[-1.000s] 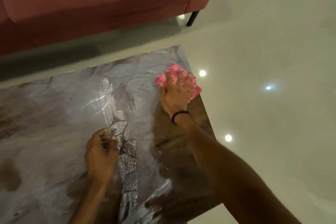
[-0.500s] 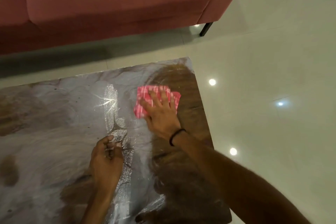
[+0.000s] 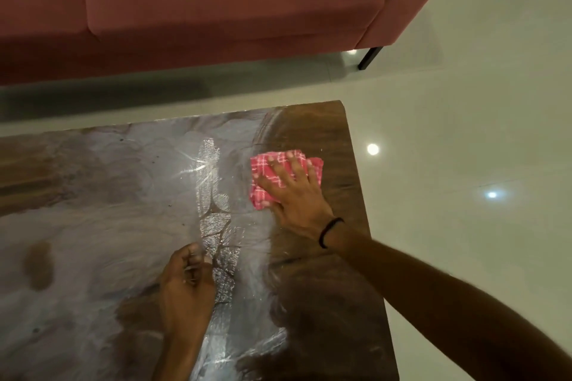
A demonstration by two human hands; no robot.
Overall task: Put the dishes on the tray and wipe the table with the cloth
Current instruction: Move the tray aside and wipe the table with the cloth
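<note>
A pink checked cloth (image 3: 263,168) lies flat on the dark glossy table (image 3: 93,195) near its far right corner. My right hand (image 3: 295,195) presses down on the cloth with fingers spread; a black band circles that wrist. My left hand (image 3: 187,286) rests on the table nearer to me, fingers curled in, with nothing visible in it. Wet, streaky smears cover the left and middle of the tabletop; the right strip looks dark and dry. No dishes or tray are in view.
A pink sofa (image 3: 216,3) stands beyond the table, with a black leg (image 3: 368,57) at its right end. Pale shiny floor (image 3: 464,133) with light reflections lies to the right of the table's edge.
My right hand slid the cloth from the table's right edge leftward and inward. The view shifted so more of the table's right side shows. My left hand stayed put.
</note>
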